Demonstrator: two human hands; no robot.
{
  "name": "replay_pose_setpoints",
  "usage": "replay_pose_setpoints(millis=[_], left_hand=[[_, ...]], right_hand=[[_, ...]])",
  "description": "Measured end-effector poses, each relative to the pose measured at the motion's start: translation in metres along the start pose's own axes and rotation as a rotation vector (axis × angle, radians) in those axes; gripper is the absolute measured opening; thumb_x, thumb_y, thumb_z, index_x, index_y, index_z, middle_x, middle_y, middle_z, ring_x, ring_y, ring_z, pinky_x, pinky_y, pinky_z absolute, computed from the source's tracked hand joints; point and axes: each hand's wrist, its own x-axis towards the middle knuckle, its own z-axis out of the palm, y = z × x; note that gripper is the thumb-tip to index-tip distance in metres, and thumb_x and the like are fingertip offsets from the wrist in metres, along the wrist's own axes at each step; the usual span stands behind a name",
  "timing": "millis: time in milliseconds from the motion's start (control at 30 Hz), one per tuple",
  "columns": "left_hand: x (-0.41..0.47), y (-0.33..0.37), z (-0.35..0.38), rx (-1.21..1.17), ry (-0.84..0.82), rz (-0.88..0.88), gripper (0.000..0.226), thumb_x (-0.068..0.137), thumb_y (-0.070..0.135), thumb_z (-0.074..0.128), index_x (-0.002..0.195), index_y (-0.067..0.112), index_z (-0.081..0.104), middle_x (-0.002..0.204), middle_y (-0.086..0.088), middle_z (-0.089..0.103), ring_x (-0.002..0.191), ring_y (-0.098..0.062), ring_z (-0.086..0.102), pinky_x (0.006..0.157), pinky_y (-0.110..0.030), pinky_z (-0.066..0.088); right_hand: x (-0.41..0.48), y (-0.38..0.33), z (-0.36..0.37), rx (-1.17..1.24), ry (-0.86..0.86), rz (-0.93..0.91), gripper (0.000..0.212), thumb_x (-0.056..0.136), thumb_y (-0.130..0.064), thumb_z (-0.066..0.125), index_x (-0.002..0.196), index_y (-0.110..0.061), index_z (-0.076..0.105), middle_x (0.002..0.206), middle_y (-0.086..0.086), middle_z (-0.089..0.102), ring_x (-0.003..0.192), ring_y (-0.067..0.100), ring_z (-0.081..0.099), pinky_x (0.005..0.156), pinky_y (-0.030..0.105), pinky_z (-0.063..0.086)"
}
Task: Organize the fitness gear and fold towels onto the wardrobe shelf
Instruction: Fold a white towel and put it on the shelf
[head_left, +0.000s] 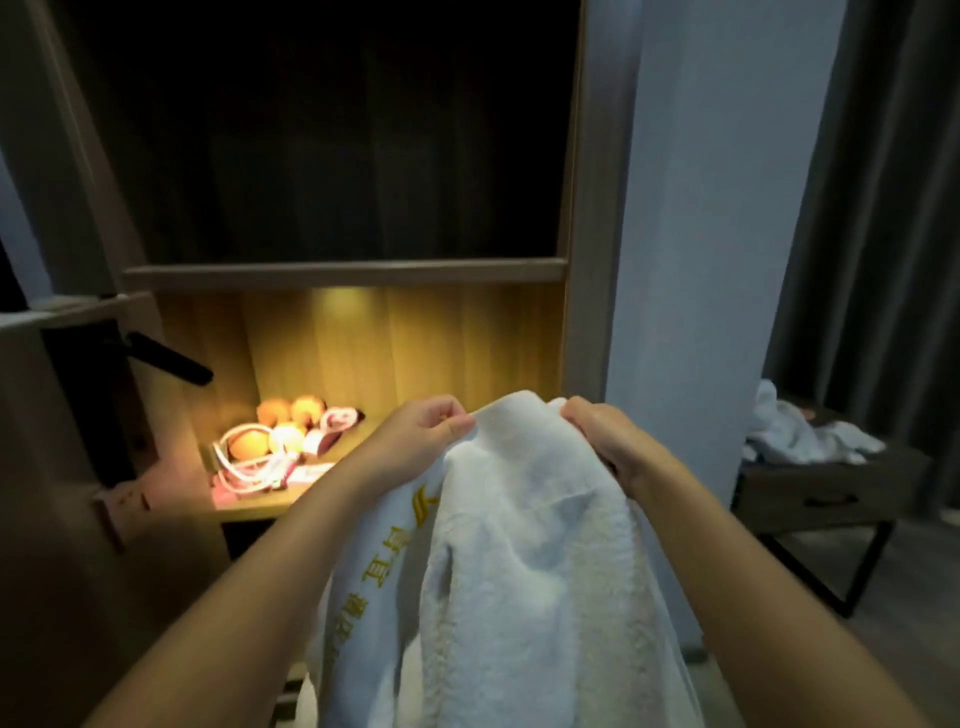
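two hands hold a white towel (519, 545) up by its top edge in front of the wardrobe. the left hand (426, 431) pinches one end between thumb and curled fingers, and the right hand (608, 441) grips the other. the towel hangs between the forearms, with gold lettering on its left fold. behind it, the fitness gear (270, 447), orange balls and pink-white cords, lies bunched at the left of the lit wardrobe shelf (260, 506). more white towels (800, 431) are heaped on a bench (831, 493) at the right.

We face a dim room. A wooden wardrobe (587, 208) has a lower compartment glowing warm under a light (337, 299). To its right are a pale wall (701, 208), grey curtains (883, 208) and a dark side table (769, 493) on the grey floor (914, 597).
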Motion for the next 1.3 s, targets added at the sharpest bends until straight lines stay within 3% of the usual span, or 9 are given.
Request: replay_pose_setpoints(millis=[100, 367, 500, 633, 733, 900, 1033, 1167, 1300], left_hand=[[-0.016, -0.037, 0.033, 0.035, -0.026, -0.086, 0.025, 0.094, 0.021, 0.06, 0.07, 0.023, 0.059, 0.063, 0.01, 0.053, 0.06, -0.004, 0.043, 0.06, -0.025, 0.035], [-0.065, -0.127, 0.116, 0.172, -0.145, -0.321, 0.025, 0.096, 0.035, 0.055, 0.076, 0.021, 0.057, 0.066, 0.004, 0.058, 0.063, -0.012, 0.054, 0.059, -0.03, 0.038], [-0.078, -0.142, 0.138, 0.151, -0.234, -0.362, 0.018, 0.097, 0.037, 0.054, 0.085, 0.023, 0.057, 0.074, 0.006, 0.06, 0.073, -0.015, 0.056, 0.064, -0.031, 0.043], [-0.079, -0.148, 0.127, 0.308, -0.319, -0.388, 0.022, 0.093, 0.048, 0.054, 0.108, 0.032, 0.052, 0.088, 0.011, 0.06, 0.082, -0.011, 0.056, 0.067, -0.03, 0.046], [-0.082, -0.154, 0.115, 0.446, -0.339, -0.405, 0.033, 0.092, 0.052, 0.051, 0.09, 0.019, 0.055, 0.077, 0.006, 0.057, 0.075, -0.017, 0.055, 0.06, -0.031, 0.037], [-0.085, -0.15, 0.118, 0.521, -0.181, -0.18, 0.02, 0.095, 0.04, 0.053, 0.092, 0.021, 0.059, 0.085, 0.007, 0.057, 0.078, -0.018, 0.053, 0.061, -0.031, 0.035], [-0.082, -0.146, 0.117, 0.542, -0.103, 0.075, 0.025, 0.089, 0.042, 0.044, 0.082, 0.025, 0.062, 0.075, 0.009, 0.055, 0.065, -0.012, 0.053, 0.052, -0.025, 0.031], [-0.083, -0.147, 0.112, 0.544, -0.16, 0.064, 0.022, 0.087, 0.039, 0.05, 0.087, 0.024, 0.065, 0.08, 0.009, 0.061, 0.068, -0.015, 0.059, 0.055, -0.024, 0.034], [-0.093, -0.154, 0.087, 0.616, -0.185, -0.174, 0.036, 0.074, 0.049, 0.05, 0.095, 0.022, 0.06, 0.09, 0.007, 0.063, 0.085, -0.021, 0.059, 0.062, -0.032, 0.035]], right_hand=[[0.006, 0.054, 0.018, -0.157, 0.092, 0.074, 0.031, 0.097, -0.03, 0.038, 0.101, -0.011, 0.063, 0.098, 0.007, 0.064, 0.087, 0.023, 0.061, 0.075, 0.033, 0.05], [-0.001, 0.182, 0.071, -0.349, 0.139, -0.012, 0.034, 0.091, -0.054, 0.051, 0.085, -0.021, 0.051, 0.082, -0.001, 0.059, 0.077, 0.016, 0.056, 0.06, 0.028, 0.04], [-0.001, 0.23, 0.09, -0.683, 0.055, 0.055, 0.037, 0.093, -0.057, 0.047, 0.109, -0.024, 0.054, 0.101, -0.003, 0.064, 0.084, 0.017, 0.056, 0.067, 0.029, 0.04], [0.008, 0.245, 0.093, -0.654, 0.093, 0.117, 0.04, 0.093, -0.056, 0.047, 0.121, -0.028, 0.053, 0.109, -0.004, 0.066, 0.091, 0.018, 0.059, 0.071, 0.027, 0.042], [0.012, 0.246, 0.095, -0.659, 0.072, 0.165, 0.035, 0.092, -0.057, 0.049, 0.117, -0.033, 0.052, 0.105, -0.006, 0.066, 0.087, 0.015, 0.059, 0.076, 0.029, 0.051], [0.005, 0.214, 0.081, -0.337, -0.079, 0.014, 0.029, 0.09, -0.046, 0.059, 0.118, -0.046, 0.053, 0.11, -0.022, 0.06, 0.102, 0.007, 0.058, 0.085, 0.026, 0.05], [0.005, 0.189, 0.082, -0.535, -0.368, -0.062, 0.047, 0.091, -0.044, 0.058, 0.137, -0.048, 0.045, 0.117, -0.024, 0.057, 0.107, 0.003, 0.053, 0.092, 0.025, 0.046], [0.012, 0.198, 0.089, -0.626, -0.287, -0.092, 0.019, 0.09, -0.038, 0.053, 0.107, -0.036, 0.063, 0.095, -0.012, 0.069, 0.089, 0.011, 0.059, 0.081, 0.037, 0.052], [0.019, 0.211, 0.083, -0.719, -0.143, -0.051, 0.015, 0.088, -0.033, 0.05, 0.092, -0.027, 0.063, 0.088, -0.002, 0.067, 0.086, 0.021, 0.059, 0.074, 0.039, 0.052]])
